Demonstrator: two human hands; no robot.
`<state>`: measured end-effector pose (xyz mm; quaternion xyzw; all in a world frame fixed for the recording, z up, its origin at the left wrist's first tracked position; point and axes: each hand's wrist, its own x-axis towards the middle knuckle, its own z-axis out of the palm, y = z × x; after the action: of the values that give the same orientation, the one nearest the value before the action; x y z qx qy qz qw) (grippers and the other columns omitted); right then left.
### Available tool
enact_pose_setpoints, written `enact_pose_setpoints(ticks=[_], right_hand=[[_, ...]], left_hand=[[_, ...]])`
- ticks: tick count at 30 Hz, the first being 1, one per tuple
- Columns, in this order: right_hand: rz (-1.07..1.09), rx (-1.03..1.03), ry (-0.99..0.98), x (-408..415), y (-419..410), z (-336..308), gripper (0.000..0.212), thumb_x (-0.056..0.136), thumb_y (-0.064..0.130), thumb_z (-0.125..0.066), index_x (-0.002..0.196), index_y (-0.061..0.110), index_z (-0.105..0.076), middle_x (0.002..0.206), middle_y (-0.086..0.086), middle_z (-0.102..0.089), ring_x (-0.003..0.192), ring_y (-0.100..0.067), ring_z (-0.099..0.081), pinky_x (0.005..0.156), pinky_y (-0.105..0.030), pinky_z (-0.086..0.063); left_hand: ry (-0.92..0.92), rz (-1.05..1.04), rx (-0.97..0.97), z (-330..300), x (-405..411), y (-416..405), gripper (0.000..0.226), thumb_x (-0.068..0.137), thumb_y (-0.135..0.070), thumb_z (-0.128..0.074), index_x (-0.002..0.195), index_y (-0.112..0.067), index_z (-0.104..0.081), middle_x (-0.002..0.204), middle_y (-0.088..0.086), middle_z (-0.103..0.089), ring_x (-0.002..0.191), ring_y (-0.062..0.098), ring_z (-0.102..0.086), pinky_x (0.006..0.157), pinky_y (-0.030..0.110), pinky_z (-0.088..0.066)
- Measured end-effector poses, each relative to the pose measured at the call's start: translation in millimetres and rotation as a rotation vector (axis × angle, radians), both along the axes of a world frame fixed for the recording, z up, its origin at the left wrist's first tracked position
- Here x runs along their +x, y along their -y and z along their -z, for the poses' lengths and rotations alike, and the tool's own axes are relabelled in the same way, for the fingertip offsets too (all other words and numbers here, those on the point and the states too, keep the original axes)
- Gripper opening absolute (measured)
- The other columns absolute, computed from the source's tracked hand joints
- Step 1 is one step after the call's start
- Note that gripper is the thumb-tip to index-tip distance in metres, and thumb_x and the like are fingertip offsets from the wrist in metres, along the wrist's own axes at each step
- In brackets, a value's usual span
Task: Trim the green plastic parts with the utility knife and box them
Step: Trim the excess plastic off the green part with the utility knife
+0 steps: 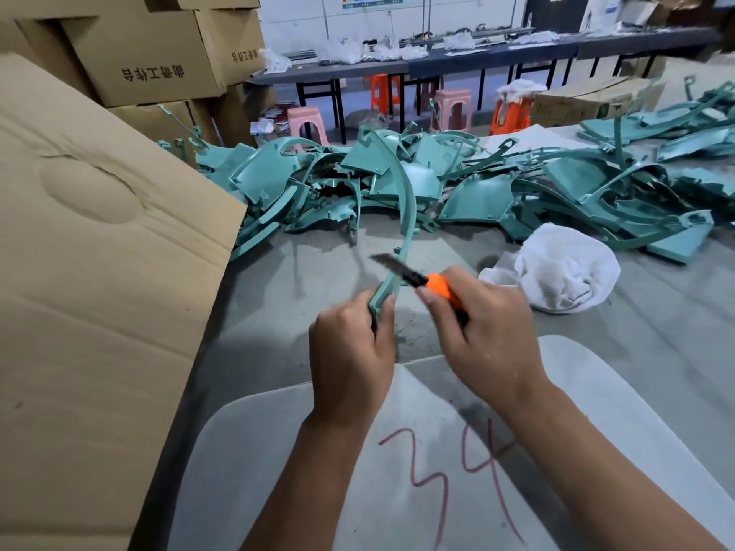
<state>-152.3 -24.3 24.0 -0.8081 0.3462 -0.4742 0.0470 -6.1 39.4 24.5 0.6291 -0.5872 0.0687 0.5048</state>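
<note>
So right now my left hand (352, 351) has its fingers curled tight round the bottom end of one long curved green plastic strip (403, 216), thumb pressed along the side of it, and the rest of the strip arcs up and away from my knuckles toward the far side of the table. My right hand (487, 336) is wrapped round the orange-and-black utility knife (431, 282), forefinger stretched out on top of the handle, and the blade pokes out to the left across the strip, just above my left thumb. Looks like it's touching the edge there, but the blade's a bit blurry so I can't swear to it.

What works for this bit, I reckon: keep the blade shallow against the edge so it shaves the flash off instead of digging in, and push away from the holding thumb, because that thumb sits really close to the steel. Short strokes, and slide the left grip along as you go so the strip doesn't flex and chatter.

The big pile of untrimmed green plastic parts (477, 184) is beyond my fingertips, spread right across the grey table (302, 272). A crumpled white cloth (564, 268) sits just right of my knife hand. The large open cardboard box (91, 272) is hard by my left wrist, so the boxing step is a short reach. Loads still to do, judging by that pile.
</note>
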Motion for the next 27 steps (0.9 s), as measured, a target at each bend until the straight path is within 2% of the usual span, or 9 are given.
enact_pose_setpoints(ticks=[5, 7, 10, 13, 18, 21, 23, 25, 27], right_hand=[[0.203, 0.089, 0.09, -20, 17, 2, 0.044, 0.107, 0.039, -0.051, 0.071, 0.014, -0.046, 0.054, 0.006, -0.042, 0.047, -0.018, -0.041, 0.049, -0.036, -0.026], [0.083, 0.023, 0.101, -16, 11, 2, 0.04, 0.106, 0.033, -0.054, 0.072, 0.014, -0.047, 0.056, 0.008, -0.039, 0.048, -0.017, -0.039, 0.048, -0.036, -0.029], [-0.111, -0.052, 0.036, 0, -3, 2, 0.036, 0.106, 0.034, -0.053, 0.076, 0.015, -0.05, 0.059, 0.014, -0.036, 0.049, -0.012, -0.036, 0.048, -0.026, -0.03], [-0.084, -0.047, -0.016, 8, -6, 2, 0.042, 0.106, 0.043, -0.048, 0.077, 0.013, -0.052, 0.059, 0.011, -0.039, 0.048, -0.018, -0.038, 0.046, -0.034, -0.032], [-0.001, 0.026, 0.057, 8, 4, 8, 0.04, 0.107, 0.037, -0.052, 0.075, 0.014, -0.048, 0.056, 0.007, -0.042, 0.048, -0.019, -0.041, 0.047, -0.039, -0.036], [0.142, 0.075, 0.11, -3, 21, 8, 0.04, 0.107, 0.034, -0.055, 0.073, 0.016, -0.044, 0.054, 0.006, -0.04, 0.048, -0.019, -0.038, 0.048, -0.037, -0.027], [0.228, 0.099, 0.126, -12, 30, 11, 0.041, 0.107, 0.038, -0.053, 0.073, 0.017, -0.045, 0.054, 0.007, -0.043, 0.048, -0.015, -0.041, 0.049, -0.035, -0.025], [0.301, 0.141, 0.18, -19, 35, 13, 0.041, 0.107, 0.042, -0.05, 0.074, 0.018, -0.047, 0.055, 0.004, -0.047, 0.049, -0.019, -0.048, 0.049, -0.036, -0.033], [0.302, 0.139, 0.232, -22, 35, 12, 0.041, 0.107, 0.043, -0.048, 0.077, 0.015, -0.051, 0.057, 0.0, -0.051, 0.051, -0.023, -0.053, 0.051, -0.042, -0.04]], left_hand=[[0.027, -0.046, 0.029, -4, -4, 0, 0.032, 0.1, -0.028, -0.058, 0.097, -0.002, -0.076, 0.059, -0.006, -0.054, 0.043, -0.005, -0.037, 0.05, 0.001, -0.035], [0.029, -0.043, 0.042, -4, -3, 0, 0.029, 0.1, -0.028, -0.059, 0.092, -0.005, -0.075, 0.059, -0.011, -0.047, 0.043, -0.004, -0.036, 0.049, 0.002, -0.033], [0.012, -0.061, 0.052, -3, 1, 1, 0.025, 0.097, -0.017, -0.067, 0.073, -0.015, -0.061, 0.057, -0.017, -0.038, 0.041, -0.002, -0.034, 0.047, 0.005, -0.031], [0.0, -0.028, 0.058, -2, 4, 3, 0.036, 0.094, -0.014, -0.071, 0.07, -0.024, -0.046, 0.055, -0.022, -0.034, 0.04, 0.002, -0.04, 0.045, 0.007, -0.031], [-0.022, 0.027, 0.077, -1, 16, 6, 0.03, 0.099, -0.031, -0.064, 0.072, -0.019, -0.057, 0.049, -0.017, -0.035, 0.042, 0.006, -0.041, 0.043, 0.013, -0.024], [-0.053, 0.075, 0.046, 1, 24, 4, 0.032, 0.095, -0.034, -0.06, 0.075, -0.01, -0.067, 0.048, -0.011, -0.034, 0.045, 0.012, -0.033, 0.043, 0.034, -0.031], [-0.077, 0.134, 0.053, 2, 29, 4, 0.03, 0.094, -0.033, -0.061, 0.077, -0.01, -0.068, 0.049, -0.004, -0.041, 0.046, 0.016, -0.036, 0.043, 0.04, -0.035], [-0.128, 0.197, 0.078, 2, 33, 3, 0.028, 0.094, -0.034, -0.061, 0.082, -0.011, -0.071, 0.054, 0.009, -0.053, 0.051, 0.027, -0.047, 0.046, 0.044, -0.04], [-0.163, 0.223, 0.095, 3, 33, 3, 0.026, 0.094, -0.035, -0.061, 0.087, -0.013, -0.074, 0.059, 0.012, -0.059, 0.055, 0.03, -0.052, 0.048, 0.045, -0.043]])
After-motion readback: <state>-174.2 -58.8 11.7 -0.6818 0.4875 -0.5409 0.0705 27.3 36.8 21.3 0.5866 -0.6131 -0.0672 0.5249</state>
